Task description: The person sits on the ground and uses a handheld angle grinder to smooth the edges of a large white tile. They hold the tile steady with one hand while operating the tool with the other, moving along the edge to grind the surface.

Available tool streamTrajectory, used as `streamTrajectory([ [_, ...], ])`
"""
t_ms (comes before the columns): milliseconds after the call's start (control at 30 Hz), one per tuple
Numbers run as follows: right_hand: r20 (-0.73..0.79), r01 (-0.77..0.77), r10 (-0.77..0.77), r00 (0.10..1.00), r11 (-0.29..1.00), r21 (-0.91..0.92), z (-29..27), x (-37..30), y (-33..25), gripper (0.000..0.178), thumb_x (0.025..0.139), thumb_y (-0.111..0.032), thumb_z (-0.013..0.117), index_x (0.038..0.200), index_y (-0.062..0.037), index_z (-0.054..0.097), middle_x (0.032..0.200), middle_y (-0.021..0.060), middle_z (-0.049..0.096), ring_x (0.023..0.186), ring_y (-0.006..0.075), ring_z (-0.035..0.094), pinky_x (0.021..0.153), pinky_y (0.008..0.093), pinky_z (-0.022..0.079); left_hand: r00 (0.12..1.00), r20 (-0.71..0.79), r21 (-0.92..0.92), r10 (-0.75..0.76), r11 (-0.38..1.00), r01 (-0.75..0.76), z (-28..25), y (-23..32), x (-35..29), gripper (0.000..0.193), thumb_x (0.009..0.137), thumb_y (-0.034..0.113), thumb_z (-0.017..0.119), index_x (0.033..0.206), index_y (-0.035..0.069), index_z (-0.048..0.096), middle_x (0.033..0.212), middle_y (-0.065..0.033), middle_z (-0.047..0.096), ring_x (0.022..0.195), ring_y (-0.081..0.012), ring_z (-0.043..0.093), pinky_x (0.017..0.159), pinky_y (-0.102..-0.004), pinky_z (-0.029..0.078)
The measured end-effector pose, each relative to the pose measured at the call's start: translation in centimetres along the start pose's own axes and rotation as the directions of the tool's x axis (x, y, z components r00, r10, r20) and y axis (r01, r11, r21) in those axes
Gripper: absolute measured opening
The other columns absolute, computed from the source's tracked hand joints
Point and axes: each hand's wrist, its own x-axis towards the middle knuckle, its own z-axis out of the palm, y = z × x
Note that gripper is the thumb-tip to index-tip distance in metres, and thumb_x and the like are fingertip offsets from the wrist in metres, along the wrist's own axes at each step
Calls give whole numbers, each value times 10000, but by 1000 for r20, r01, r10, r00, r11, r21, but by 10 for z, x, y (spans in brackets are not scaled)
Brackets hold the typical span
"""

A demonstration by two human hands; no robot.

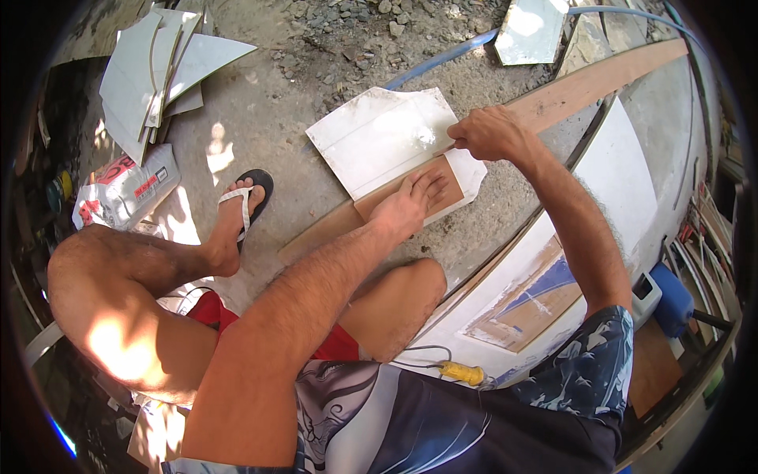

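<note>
A white tile [371, 134] with a cut, angled outline lies on a long wooden plank on the ground. Across the tile rests a brown rectangular board [379, 197], its upper edge along a straight line on the tile. My left hand [407, 204] presses the board down with its fingers stretched out flat. At the board's upper right corner, my right hand [491, 133] is closed, fingertips close to the tile's surface. Something small and thin may be in its grip, but the fingers hide it.
The wooden plank [604, 87] runs toward the upper right. Broken tiles [130, 71] are stacked at upper left, above a plastic-wrapped package [130, 186]. A blue hose [442, 57] crosses the gravel. Beside my knee lie a large white panel [624, 166] and a yellow corded plug [460, 373].
</note>
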Motion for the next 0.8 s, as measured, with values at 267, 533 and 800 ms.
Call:
streamTrajectory([
  [267,3,61,-61,998,998,23,11,7,-18,109,991,-225,726,1048,-227,819,976,48,835,968,313,806,834,476,621,1000,-2,-30,2,1000,-2,3,-3,1,750,1110,274,499,1790,66,261,1883,-169,172,1735,-438,103,1397,-602,127],
  [533,-79,-84,85,993,996,8,-27,-22,28,94,996,-273,755,952,-218,817,822,50,800,812,281,787,724,463,594,1000,-9,-38,24,999,-24,7,-1,0,756,1103,271,512,1785,47,272,1885,-193,140,1734,-457,80,1395,-607,122],
  [800,-19,14,-13,1000,999,53,10,2,-3,68,981,-239,746,990,-203,803,849,107,794,865,359,789,760,514,605,1000,-20,-79,13,997,-15,8,-1,0,777,1103,258,533,1788,33,244,1874,-217,154,1727,-454,114,1385,-607,161],
])
